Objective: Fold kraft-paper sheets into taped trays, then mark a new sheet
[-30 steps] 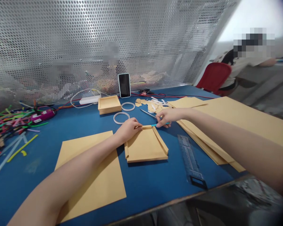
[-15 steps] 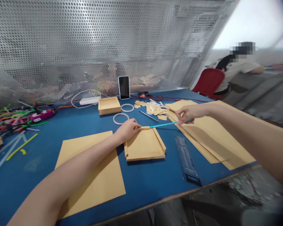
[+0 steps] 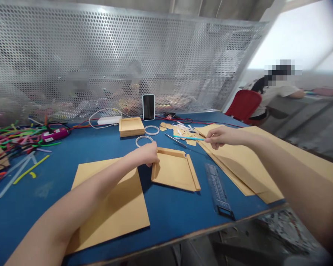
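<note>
My left hand [image 3: 150, 153] is closed on the back left corner of a shallow tan paper tray [image 3: 173, 170] with folded-up edges. The tray sits turned at an angle on the blue table, and my fingers hide part of its left wall. My right hand [image 3: 217, 136] pinches one end of a thin turquoise stick [image 3: 188, 137]. The stick points left, apart from the tray, above paper scraps and a silver pen-like tool [image 3: 175, 140]. Beneath my left forearm lies a flat tan sheet [image 3: 116, 210].
Tan sheets [image 3: 244, 162] are piled at right, beside a clear ruler [image 3: 218, 190]. Behind are stacked paper trays [image 3: 131, 127], tape rolls [image 3: 151, 130], scraps [image 3: 180, 129] and a phone [image 3: 148, 107] against a perforated metal screen. Colourful strips [image 3: 13, 147] lie at left. A person sits beyond.
The tray has turned clockwise, and my left hand has shifted from its back edge to its back left corner. The turquoise stick has lifted off the tray's back wall.
</note>
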Demonstrator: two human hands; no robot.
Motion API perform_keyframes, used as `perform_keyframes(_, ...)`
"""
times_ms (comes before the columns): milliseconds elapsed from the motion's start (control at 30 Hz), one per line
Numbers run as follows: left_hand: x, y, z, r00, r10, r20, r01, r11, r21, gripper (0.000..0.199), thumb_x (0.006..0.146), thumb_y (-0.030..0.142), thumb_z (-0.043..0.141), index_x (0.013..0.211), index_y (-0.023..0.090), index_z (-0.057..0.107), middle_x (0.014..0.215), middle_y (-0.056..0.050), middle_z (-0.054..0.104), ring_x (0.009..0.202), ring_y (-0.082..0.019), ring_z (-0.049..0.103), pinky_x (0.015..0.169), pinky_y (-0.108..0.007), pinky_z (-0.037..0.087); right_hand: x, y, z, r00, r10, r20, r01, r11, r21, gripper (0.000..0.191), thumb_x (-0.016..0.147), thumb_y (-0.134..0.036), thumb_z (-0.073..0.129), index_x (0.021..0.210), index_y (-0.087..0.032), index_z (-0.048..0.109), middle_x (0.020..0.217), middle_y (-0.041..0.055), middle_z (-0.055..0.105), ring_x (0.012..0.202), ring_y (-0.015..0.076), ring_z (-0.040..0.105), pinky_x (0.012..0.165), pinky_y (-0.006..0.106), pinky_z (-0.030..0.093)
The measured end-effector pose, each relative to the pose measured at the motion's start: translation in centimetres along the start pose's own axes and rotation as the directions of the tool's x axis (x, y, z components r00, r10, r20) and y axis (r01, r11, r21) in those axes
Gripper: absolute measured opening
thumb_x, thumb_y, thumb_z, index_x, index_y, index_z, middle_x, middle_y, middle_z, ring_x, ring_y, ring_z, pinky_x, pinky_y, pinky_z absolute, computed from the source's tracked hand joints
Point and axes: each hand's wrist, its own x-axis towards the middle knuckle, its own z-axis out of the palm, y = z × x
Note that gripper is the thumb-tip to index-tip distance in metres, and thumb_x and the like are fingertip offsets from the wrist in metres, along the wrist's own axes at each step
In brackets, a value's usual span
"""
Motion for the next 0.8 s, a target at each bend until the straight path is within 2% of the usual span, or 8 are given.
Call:
perform_keyframes(100,-0.4,-0.4,-0.9,0.998,0.004,0.059,0.0,0.998,-0.063,0.037,0.082,0.022,0.065,0.114,0.009,0.051,0.066,-0.002,0.066,0.052,-0.015,0.064,0.051,-0.023,0.052,0.8,-1.9,1.6,0.999,-0.038,-0.021,0.038,0.999,0.01,0.05,0.073,-0.07,0.054,0.071,-0.02,0.056,0.069,0.0068,0.069,0.07,0.0209,0.063,0.066,0.03,0.045)
perform_keyframes(167,-0.5,-0.9,-1.7,0.999,0.034,0.035,-0.031,0.996,-0.081,0.029,0.084,0.023,0.06,0.109,0.011,0.052,0.063,-0.002,0.067,0.053,-0.015,0.066,0.051,-0.021,0.051,1.6,-2.8,2.7,0.997,-0.047,-0.058,0.044,0.997,-0.058,0.047,0.075,-0.068,0.053,0.071,-0.021,0.055,0.07,0.0053,0.069,0.069,0.0205,0.062,0.065,0.03,0.043)
perform_keyframes(300,-0.3,-2.6,-3.5,0.994,0.069,-0.087,-0.069,0.998,-0.002,0.011,0.086,0.023,0.059,0.094,0.015,0.06,0.076,-0.003,0.068,0.067,-0.016,0.066,0.059,-0.024,0.051,3.6,-3.8,4.7,0.987,-0.063,-0.151,0.031,0.978,-0.205,0.033,0.085,-0.051,0.048,0.075,-0.02,0.058,0.077,0.0058,0.071,0.073,0.0198,0.063,0.062,0.028,0.041)
perform_keyframes(367,0.1,-3.7,-4.1,0.988,0.07,-0.14,-0.06,0.995,0.077,0.013,0.087,0.025,0.063,0.092,0.014,0.062,0.089,-0.006,0.066,0.079,-0.018,0.065,0.069,-0.029,0.053,4.4,-3.9,5.6,0.976,-0.079,-0.203,0.027,0.969,-0.246,0.028,0.085,-0.045,0.049,0.078,-0.02,0.059,0.083,0.007,0.071,0.077,0.0209,0.063,0.063,0.028,0.041)
perform_keyframes(467,0.9,-5.4,-4.3,0.987,0.097,-0.127,-0.077,0.985,0.155,0.022,0.092,0.032,0.06,0.104,0.013,0.061,0.103,-0.006,0.063,0.089,-0.019,0.063,0.078,-0.036,0.053,5.2,-3.9,6.7,0.953,-0.114,-0.279,0.028,0.955,-0.294,0.027,0.086,-0.044,0.049,0.081,-0.02,0.061,0.09,0.0097,0.07,0.082,0.0244,0.061,0.064,0.031,0.04)
perform_keyframes(667,2.2,-7.1,-3.8,0.982,0.178,-0.069,-0.161,0.966,0.204,0.024,0.093,0.032,0.059,0.109,0.014,0.06,0.108,-0.006,0.062,0.092,-0.019,0.063,0.08,-0.038,0.053,5.1,-3.7,7.5,0.92,-0.211,-0.33,0.086,0.93,-0.357,0.024,0.089,-0.038,0.047,0.089,-0.021,0.064,0.1,0.01,0.069,0.093,0.0254,0.06,0.078,0.034,0.043)
perform_keyframes(733,2.4,-7.3,-3.7,0.978,0.194,-0.072,-0.175,0.96,0.218,0.024,0.093,0.032,0.059,0.109,0.014,0.06,0.109,-0.007,0.062,0.094,-0.02,0.062,0.081,-0.039,0.053,4.8,-4.0,7.7,0.888,-0.272,-0.372,0.126,0.92,-0.371,0.025,0.09,-0.036,0.047,0.096,-0.021,0.065,0.106,0.0109,0.068,0.101,0.027,0.059,0.087,0.037,0.042)
perform_keyframes(800,2.5,-7.4,-3.6,0.975,0.208,-0.076,-0.186,0.955,0.23,0.024,0.093,0.032,0.059,0.109,0.014,0.06,0.11,-0.007,0.061,0.095,-0.02,0.062,0.082,-0.039,0.053,4.1,-4.8,8.1,0.814,-0.385,-0.436,0.225,0.9,-0.373,0.027,0.091,-0.036,0.046,0.101,-0.02,0.066,0.109,0.0122,0.067,0.107,0.0278,0.057,0.093,0.04,0.04)
